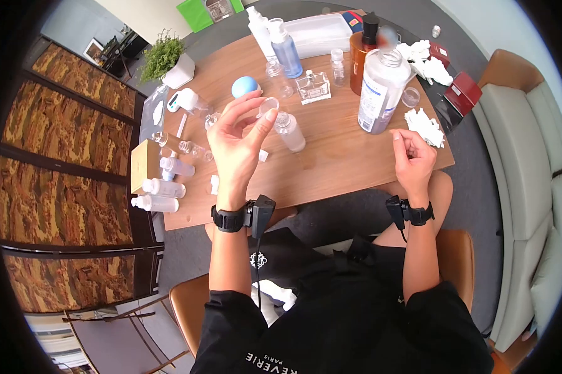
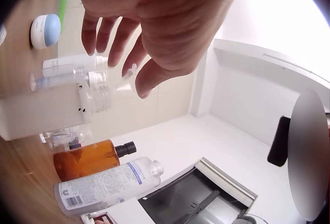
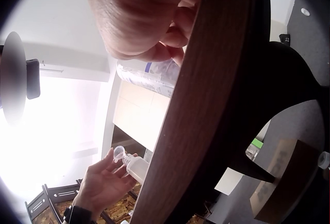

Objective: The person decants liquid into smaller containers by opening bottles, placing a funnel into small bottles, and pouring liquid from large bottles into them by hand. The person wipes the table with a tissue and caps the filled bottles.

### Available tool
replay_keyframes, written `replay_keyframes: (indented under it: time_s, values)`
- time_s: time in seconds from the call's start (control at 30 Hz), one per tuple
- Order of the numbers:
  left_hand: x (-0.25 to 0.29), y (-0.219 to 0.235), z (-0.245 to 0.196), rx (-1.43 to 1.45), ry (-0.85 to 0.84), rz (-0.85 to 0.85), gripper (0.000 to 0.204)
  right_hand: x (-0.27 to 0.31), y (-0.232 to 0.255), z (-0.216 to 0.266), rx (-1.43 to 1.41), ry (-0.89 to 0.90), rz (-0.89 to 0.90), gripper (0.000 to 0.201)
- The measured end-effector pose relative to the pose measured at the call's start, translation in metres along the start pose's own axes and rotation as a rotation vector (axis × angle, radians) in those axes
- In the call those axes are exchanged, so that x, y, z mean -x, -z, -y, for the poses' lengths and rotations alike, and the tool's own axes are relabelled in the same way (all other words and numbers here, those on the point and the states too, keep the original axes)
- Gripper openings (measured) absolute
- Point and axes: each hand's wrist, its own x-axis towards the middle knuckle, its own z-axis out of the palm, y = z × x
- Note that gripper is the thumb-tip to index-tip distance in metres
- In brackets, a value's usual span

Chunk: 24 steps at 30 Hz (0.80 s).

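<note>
My left hand pinches a small clear funnel between thumb and fingers. The funnel's narrow end points at the mouth of a small translucent bottle, which stands uncapped on the table. From the left wrist view, the funnel lines up with the threaded neck of that bottle. My right hand rests at the table's near right edge, fingers loosely curled around nothing. Closest to it are a large uncapped labelled bottle and crumpled white tissue.
Behind stand a blue pump bottle, a glass perfume bottle and an amber bottle. A blue-lidded round jar sits beyond my left hand. Several small bottles lie near a cardboard box at the left edge. A sofa stands right.
</note>
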Motion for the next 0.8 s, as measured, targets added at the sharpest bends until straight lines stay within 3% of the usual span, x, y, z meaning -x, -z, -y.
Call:
replay_keyframes:
  time_s: [0.1, 0.33, 0.8]
  values:
    - [-0.0004, -0.0029, -0.0058, 0.069, 0.062, -0.021, 0.031, 0.0007, 0.0, -0.0006, -0.004, -0.01, -0.004, 0.007]
    - [-0.0017, -0.0034, 0.0017, 0.023, -0.024, -0.041, 0.03, 0.001, 0.0007, -0.0046, 0.001, -0.01, -0.003, 0.008]
    - [0.001, -0.0016, 0.0024, 0.074, 0.054, -0.027, 0.029, 0.0003, 0.0006, -0.0024, 0.024, 0.018, 0.002, 0.009]
